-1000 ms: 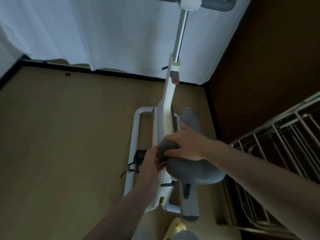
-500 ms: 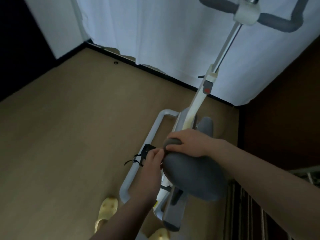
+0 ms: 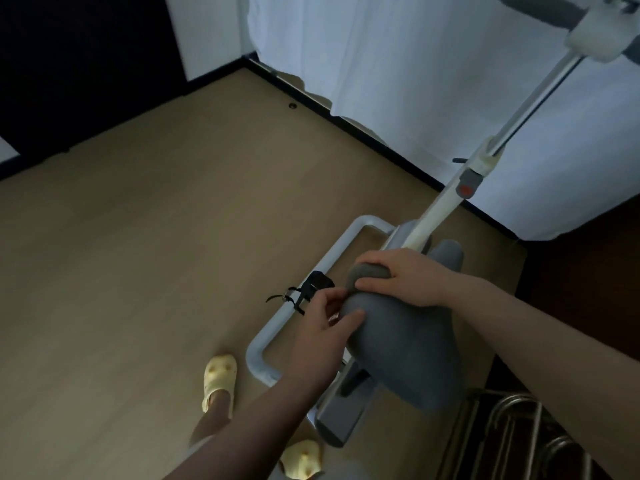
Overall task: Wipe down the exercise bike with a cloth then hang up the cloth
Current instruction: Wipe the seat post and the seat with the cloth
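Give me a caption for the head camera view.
Right hand grips the bike saddle nose, left hand beside it.

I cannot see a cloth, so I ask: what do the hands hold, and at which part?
Both grip the gray saddle at its narrow nose: right hand over the tip, left hand beside it.

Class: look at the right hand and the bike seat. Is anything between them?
Yes. A bunched grey cloth lies under the right hand, pressed onto the seat nose. The left hand touches the seat directly.

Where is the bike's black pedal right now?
In the head view, the black pedal sits just left of the grey saddle, above the left hand, over the white base frame.
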